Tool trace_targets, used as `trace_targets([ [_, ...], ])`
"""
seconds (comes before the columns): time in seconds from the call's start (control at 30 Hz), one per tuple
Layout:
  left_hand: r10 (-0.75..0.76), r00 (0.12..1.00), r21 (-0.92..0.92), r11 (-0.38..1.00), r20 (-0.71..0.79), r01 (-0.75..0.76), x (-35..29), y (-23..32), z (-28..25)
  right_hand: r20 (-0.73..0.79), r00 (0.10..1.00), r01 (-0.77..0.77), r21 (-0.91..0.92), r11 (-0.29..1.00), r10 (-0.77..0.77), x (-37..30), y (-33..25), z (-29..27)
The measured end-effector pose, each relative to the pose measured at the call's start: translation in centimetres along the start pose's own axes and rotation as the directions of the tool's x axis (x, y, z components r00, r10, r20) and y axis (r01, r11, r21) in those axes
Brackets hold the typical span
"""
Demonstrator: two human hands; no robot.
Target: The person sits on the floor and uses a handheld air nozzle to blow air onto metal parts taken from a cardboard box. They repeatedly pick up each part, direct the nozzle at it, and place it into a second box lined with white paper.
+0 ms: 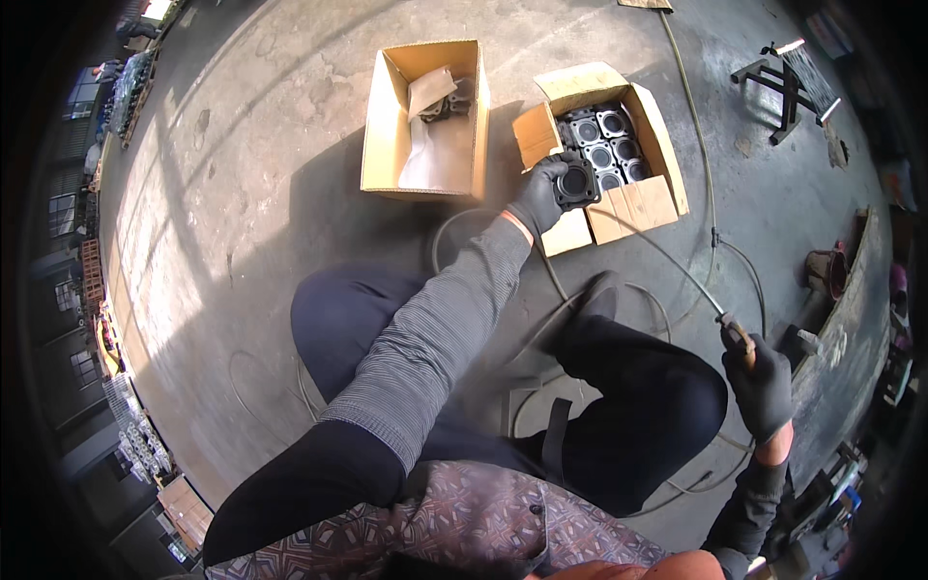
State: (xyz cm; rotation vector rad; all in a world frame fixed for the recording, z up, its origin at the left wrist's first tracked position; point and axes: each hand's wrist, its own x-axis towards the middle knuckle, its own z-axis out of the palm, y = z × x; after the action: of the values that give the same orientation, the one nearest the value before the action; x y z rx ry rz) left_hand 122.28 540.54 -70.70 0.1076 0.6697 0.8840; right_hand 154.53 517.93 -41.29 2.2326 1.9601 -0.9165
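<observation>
My left hand point(538, 196), in a dark glove, grips a black square metal flange point(576, 182) with a round bore. It hovers at the near left side of an open cardboard box point(633, 208) holding several similar metal parts point(599, 155) in rows. On the right, my gloved right hand point(762, 391) is closed round the handle of an air blow gun point(739, 338). The gun's long thin tube slants up and left toward the flange; I cannot tell whether the tip touches it.
Left of the parts box stands a taller open carton point(425, 192) with a few metal parts and wrapping inside. A hose point(710, 193) loops over the concrete floor point(242, 242) and around my legs. A small black metal stand point(788, 92) is at the far right.
</observation>
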Motion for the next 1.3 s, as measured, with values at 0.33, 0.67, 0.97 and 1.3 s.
trace_targets([
  [0.33, 0.042, 0.995, -0.002, 0.999, -0.091, -0.042, -2.9, 0.0, -0.7, -0.251, 0.966, 0.119, 0.239, 0.964, -0.057, -1.9, -5.1, -2.1],
  [0.67, 0.163, 0.963, 0.515, 0.819, 0.215, -0.254, -7.2, 15.7, 2.2, -0.222, 0.964, 0.077, 0.756, 0.65, 0.144, 2.7, -2.2, -1.3],
  [0.97, 0.11, 0.992, 0.788, -0.603, -0.068, 0.121, 0.5, 31.2, -11.5, -0.175, 0.966, 0.036, 0.819, 0.572, 0.19, 10.7, 1.8, 6.3],
  [1.3, 0.178, 0.942, 0.311, -0.947, 0.286, 0.084, 9.0, 33.5, -20.6, -0.053, 0.963, -0.111, 0.819, 0.563, 0.266, 16.2, 3.3, 10.9],
])
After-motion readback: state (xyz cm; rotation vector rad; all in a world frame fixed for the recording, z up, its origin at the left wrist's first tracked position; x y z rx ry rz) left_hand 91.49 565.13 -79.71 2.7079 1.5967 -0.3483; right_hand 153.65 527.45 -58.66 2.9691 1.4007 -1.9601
